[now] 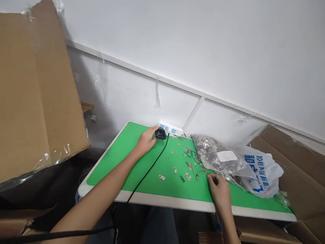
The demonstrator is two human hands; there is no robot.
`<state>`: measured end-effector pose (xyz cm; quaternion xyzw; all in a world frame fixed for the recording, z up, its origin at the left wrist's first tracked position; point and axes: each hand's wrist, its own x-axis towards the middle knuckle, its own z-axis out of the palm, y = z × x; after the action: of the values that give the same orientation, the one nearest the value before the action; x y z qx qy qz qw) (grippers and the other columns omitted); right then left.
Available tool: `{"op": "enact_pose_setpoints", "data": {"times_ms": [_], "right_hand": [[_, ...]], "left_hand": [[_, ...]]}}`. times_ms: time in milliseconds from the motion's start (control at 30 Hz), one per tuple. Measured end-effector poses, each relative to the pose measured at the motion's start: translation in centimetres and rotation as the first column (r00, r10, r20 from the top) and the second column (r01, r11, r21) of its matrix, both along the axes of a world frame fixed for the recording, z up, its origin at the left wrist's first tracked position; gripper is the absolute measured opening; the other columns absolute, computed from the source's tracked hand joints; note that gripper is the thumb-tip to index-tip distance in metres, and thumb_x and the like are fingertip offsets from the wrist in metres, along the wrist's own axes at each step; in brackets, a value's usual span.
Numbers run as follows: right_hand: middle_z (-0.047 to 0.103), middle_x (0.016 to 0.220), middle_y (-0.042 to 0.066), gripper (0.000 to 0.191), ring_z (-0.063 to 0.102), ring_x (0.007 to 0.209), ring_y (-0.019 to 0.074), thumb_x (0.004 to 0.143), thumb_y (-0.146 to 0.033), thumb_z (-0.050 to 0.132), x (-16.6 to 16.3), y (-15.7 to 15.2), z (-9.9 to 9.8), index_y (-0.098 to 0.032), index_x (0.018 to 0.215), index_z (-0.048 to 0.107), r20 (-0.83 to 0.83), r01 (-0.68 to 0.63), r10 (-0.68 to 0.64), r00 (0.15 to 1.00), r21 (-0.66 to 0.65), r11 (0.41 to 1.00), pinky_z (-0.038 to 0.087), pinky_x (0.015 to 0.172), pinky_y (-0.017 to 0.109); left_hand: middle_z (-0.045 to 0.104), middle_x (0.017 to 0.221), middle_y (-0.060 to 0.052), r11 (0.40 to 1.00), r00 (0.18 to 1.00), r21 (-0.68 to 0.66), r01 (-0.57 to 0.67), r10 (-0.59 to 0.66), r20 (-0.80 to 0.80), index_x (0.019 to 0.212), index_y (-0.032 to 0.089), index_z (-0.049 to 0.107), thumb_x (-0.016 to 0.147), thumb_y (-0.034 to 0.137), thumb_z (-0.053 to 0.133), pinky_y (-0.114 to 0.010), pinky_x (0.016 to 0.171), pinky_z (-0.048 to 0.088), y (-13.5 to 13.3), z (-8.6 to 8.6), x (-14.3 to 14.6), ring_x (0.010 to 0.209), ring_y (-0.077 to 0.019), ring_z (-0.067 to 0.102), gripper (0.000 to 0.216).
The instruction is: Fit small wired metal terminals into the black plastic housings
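My left hand (146,141) reaches to the back of the green table mat (110,166). Its fingers are closed on a black plastic housing (160,133) with a hollow facing me, just in front of a white power strip (173,130). On the right, the fingertips of my right hand (220,191) are pinched together low over the mat, beside the scattered parts. What they hold, if anything, is too small to make out. Several small metal pieces (175,169) and thin dark wires (194,158) lie between the hands. A small green board (182,179) lies nearer the front edge.
A black cable (150,168) crosses the mat from the power strip over the front edge. Transparent bags of metal parts (212,148) and a white printed bag (264,173) lie at the right. Cardboard (32,96) stands at the left; more cardboard (296,180) is at the right.
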<state>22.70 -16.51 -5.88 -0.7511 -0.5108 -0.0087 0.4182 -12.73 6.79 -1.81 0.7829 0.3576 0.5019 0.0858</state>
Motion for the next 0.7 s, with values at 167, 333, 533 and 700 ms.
{"op": "enact_pose_setpoints", "data": {"times_ms": [167,333,533,700], "right_hand": [[0.080,0.093,0.020,0.061,0.071,0.091,0.0384,0.082,-0.073,0.052,0.0,-0.5,0.1,-0.018,0.083,0.077,0.079,0.063,-0.063,0.995,-0.003,0.998,0.052,0.090,0.052],[0.079,0.089,0.019,0.059,0.071,0.087,0.0391,0.086,-0.073,0.047,-0.5,-0.8,0.3,-0.021,0.078,0.074,0.104,0.061,-0.058,0.993,-0.029,0.998,0.053,0.086,0.052],[0.080,0.097,0.019,0.061,0.073,0.092,0.0404,0.087,-0.073,0.047,-0.7,-1.5,0.1,-0.021,0.084,0.078,0.120,0.064,-0.058,0.991,-0.045,0.997,0.057,0.087,0.054],[0.081,0.106,0.018,0.073,0.075,0.104,0.0398,0.085,-0.085,0.047,-0.6,-4.6,-2.0,-0.022,0.091,0.083,0.102,-0.036,0.036,0.994,0.002,0.999,0.057,0.099,0.056]], "left_hand": [[0.070,0.141,-0.008,0.999,0.998,-0.043,-0.026,0.028,0.050,0.136,0.022,0.066,0.088,0.010,0.065,-0.045,0.120,0.050,-0.3,0.2,0.0,0.132,-0.0255,0.066,0.049],[0.074,0.135,-0.007,0.994,0.988,-0.086,-0.062,0.073,0.134,0.133,0.024,0.068,0.089,0.011,0.067,-0.045,0.115,0.055,-0.3,0.1,-0.1,0.125,-0.0261,0.070,0.045],[0.075,0.131,-0.010,0.990,0.979,-0.101,-0.096,0.113,0.172,0.131,0.020,0.069,0.089,0.010,0.069,-0.044,0.111,0.057,-0.2,0.1,-0.2,0.119,-0.0255,0.072,0.043],[0.076,0.126,-0.010,0.981,0.970,-0.139,-0.135,0.160,0.185,0.126,0.019,0.071,0.087,0.008,0.069,-0.041,0.104,0.060,0.2,-0.1,-0.1,0.111,-0.0242,0.074,0.040]]}}
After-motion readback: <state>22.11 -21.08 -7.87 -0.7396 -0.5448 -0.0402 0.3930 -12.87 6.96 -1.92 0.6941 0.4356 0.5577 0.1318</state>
